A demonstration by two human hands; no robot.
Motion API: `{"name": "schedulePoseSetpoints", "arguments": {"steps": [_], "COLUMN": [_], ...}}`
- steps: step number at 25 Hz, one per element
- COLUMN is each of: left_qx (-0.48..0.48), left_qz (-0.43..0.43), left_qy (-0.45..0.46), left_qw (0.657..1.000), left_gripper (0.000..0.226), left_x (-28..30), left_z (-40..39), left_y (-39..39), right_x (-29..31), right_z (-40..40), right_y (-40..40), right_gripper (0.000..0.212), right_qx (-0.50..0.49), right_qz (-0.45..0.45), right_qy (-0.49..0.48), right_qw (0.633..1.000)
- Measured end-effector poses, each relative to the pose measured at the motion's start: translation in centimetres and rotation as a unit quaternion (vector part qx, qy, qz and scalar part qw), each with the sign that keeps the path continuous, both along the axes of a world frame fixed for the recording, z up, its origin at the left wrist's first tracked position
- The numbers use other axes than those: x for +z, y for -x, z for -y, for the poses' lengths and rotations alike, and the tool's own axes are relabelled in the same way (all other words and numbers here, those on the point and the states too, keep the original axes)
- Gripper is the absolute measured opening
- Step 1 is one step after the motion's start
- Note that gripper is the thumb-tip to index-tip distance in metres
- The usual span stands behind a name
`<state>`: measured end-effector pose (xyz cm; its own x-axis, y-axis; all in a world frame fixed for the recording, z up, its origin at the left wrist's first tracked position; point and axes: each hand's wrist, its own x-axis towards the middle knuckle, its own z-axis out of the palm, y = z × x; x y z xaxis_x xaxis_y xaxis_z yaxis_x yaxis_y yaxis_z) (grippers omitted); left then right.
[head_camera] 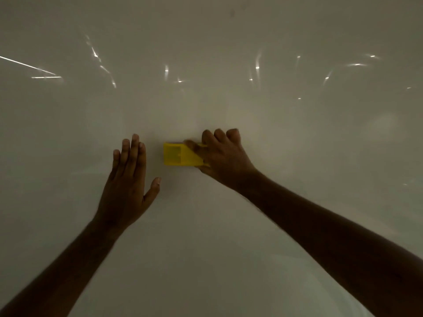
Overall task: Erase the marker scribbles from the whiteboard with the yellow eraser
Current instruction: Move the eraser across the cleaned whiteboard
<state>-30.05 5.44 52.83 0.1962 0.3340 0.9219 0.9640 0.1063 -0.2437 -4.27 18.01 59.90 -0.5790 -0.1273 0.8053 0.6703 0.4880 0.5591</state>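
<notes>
While the left hand [128, 177] lies flat and spread at centre-left of the whiteboard [297, 138], holding nothing, the right hand [222, 156] just right of centre has its grip clamped on the yellow eraser [177, 154], pressed to the board. In this dim light no scribbles show; firm, overlapping strokes would probably serve best.

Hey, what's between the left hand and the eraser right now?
Nothing: in the head view only a bare strip of whiteboard separates the flat, open left hand from the eraser, which the right hand holds.
</notes>
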Motion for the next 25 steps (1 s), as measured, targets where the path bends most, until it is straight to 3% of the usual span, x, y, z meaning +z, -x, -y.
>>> {"name": "schedulePoseSetpoints", "arguments": {"steps": [4,10,14,20,25], "left_qx": [-0.003,-0.044,-0.057,-0.078,-0.085], "left_qz": [0.011,0.020,0.033,0.041,0.059], "left_qy": [0.030,0.077,0.122,0.193,0.244], "left_qw": [0.999,0.996,0.990,0.977,0.964], "left_gripper": [0.084,0.083,0.083,0.082,0.082], "left_x": [-2.4,-6.0,-9.1,-15.4,-20.2], "left_z": [-0.5,-0.7,-0.3,-0.8,-2.2], "left_y": [-2.3,-8.8,-14.1,-20.5,-23.1], "right_x": [-3.7,-4.6,-12.8,-30.1,-46.3], "right_z": [-1.2,-2.2,-1.0,1.0,5.4], "right_y": [-5.5,-17.9,-22.8,-28.7,-34.8], "right_gripper": [0.065,0.067,0.068,0.065,0.061], "right_qx": [-0.023,-0.002,0.014,0.014,-0.072], "right_qz": [0.101,-0.109,-0.115,-0.148,-0.185], "right_qy": [-0.012,0.155,0.289,0.482,0.638], "right_qw": [0.995,0.982,0.950,0.863,0.744]}}
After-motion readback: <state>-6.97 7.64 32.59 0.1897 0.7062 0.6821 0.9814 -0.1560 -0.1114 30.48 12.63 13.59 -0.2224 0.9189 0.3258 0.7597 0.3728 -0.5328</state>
